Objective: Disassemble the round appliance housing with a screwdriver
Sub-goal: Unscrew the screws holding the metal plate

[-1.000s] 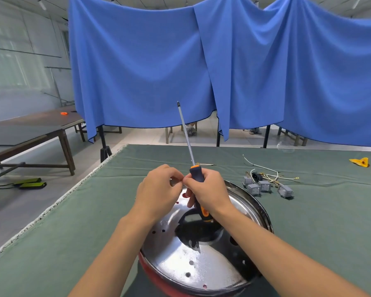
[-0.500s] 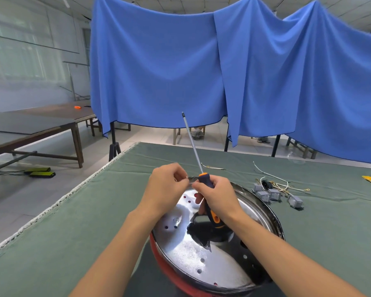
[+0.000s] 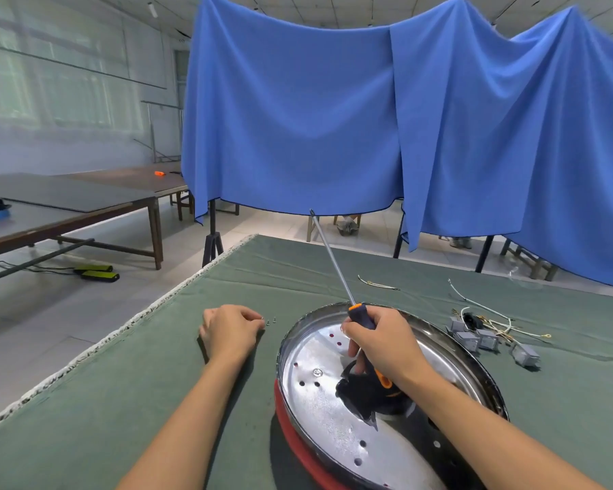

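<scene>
Gripping the screwdriver (image 3: pixel 337 267) above the housing (image 3: pixel 337 429); no legible writing.

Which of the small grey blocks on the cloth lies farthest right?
The grey block lying alone, nearest the table's right side. The other three cluster together by the tangle of wires, closer to the round housing.

The counter (image 3: pixel 121 383) was green, the housing (image 3: pixel 333 419) shiny silver with a red rim, the screwdriver (image 3: pixel 363 321) navy and orange, the drape (image 3: pixel 298 118) blue.
</scene>
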Demonstrator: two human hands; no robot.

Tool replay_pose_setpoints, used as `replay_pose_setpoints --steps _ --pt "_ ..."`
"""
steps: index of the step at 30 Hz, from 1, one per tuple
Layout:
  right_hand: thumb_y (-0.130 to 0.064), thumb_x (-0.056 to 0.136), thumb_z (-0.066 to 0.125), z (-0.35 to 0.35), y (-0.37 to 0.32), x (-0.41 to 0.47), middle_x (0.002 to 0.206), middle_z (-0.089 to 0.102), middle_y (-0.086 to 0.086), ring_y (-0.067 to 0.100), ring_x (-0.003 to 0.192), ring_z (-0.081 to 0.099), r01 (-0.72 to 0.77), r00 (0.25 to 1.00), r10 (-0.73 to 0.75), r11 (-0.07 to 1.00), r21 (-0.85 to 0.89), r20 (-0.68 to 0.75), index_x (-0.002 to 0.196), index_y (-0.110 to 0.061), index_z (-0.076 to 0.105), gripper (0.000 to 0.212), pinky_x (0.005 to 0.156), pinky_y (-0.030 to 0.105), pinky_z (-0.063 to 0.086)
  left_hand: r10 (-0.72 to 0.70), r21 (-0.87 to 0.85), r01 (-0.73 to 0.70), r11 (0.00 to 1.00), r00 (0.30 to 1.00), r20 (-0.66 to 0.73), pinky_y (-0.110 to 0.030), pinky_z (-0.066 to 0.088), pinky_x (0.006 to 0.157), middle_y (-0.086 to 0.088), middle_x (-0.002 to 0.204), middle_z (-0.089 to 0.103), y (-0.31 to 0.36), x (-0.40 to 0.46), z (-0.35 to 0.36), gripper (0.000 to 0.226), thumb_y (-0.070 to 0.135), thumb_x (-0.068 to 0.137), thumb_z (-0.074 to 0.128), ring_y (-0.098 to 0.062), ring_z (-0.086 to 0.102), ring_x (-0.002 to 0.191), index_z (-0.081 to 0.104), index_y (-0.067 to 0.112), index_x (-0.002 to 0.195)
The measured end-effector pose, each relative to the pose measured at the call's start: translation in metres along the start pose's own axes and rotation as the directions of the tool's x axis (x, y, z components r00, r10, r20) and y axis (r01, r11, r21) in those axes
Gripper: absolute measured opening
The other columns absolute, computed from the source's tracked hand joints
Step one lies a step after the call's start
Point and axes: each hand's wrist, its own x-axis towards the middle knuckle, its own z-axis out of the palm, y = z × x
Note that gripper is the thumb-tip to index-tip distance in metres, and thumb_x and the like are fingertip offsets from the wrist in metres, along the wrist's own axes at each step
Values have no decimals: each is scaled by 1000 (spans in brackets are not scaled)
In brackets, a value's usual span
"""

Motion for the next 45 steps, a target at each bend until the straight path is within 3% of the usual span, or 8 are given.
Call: replay_pose_setpoints --steps 15,19,24,29,32,38,40,45 --pt "-10 87 56 -2 -4 0 58 67 5 22 40 60 -5 1000 4 1000 25 19 75 -7 57 12 42 23 46 -23 195 10 981 998 61 -33 33 95 -12 115 62 15 -14 -9 27 6 84 53 -31 38 123 68 15 105" --pt "-18 91 54 -6 -9 -4 57 64 4 22 38 55 -22 1000 23 989 147 -1 87 -6 59 13 42 24 45 92 -20 -93 995 996 -18 -36 43 95 -7 116 66 38 -25 -21 32 9 84 51 -27 52 115 66 13 112" --pt "-11 97 37 -13 -21 -6 87 66 9 23 46 62 28 997 -7 964 265 -80 122 -38 38 36 50 28 52 391 -341 -369 864 920 -4 -31 53 77 9 78 70 88 -57 -33 18 13 83 56 -11 64 79 72 23 81" --pt "-7 98 36 -38 -39 -12 100 63 18 28 60 70 25 986 67 843 538 -151 90 -15 61 29 48 35 56 520 -125 -506 854 838 165 -35 49 85 5 99 69 103 -81 -11 20 20 85 54 -16 60 98 70 20 97" --pt "-16 97 33 -65 -46 -12 101 68 21 34 77 71 48 986 67 756 652 -150 102 -14 67 34 61 37 59 498 14 -530 848 804 324 -35 44 94 1 120 62 98 -85 2 30 22 88 51 -17 48 118 63 20 115" --pt "0 86 60 -93 -48 -17 99 68 12 21 67 73 175 971 -150 976 127 -187 91 -22 56 23 53 32 55 575 204 -667 716 730 369 -37 38 97 -4 128 51 109 -80 7 38 22 90 47 -24 40 121 51 17 128" --pt "1 80 67 -100 -45 -21 87 70 12 20 57 70 217 940 -222 975 -47 -259 84 -23 54 28 44 26 47 528 313 -675 668 727 440 -40 36 98 -8 133 46 117 -75 10 43 27 92 46 -29 39 122 43 15 132" --pt "-30 86 66 -113 -44 -31 49 64 -5 12 44 61 304 877 -409 879 -368 -251 83 -28 55 12 58 38 53 346 404 -584 704 779 522 -39 41 85 -13 123 55 119 -58 24 35 38 96 44 -33 52 111 48 11 118"
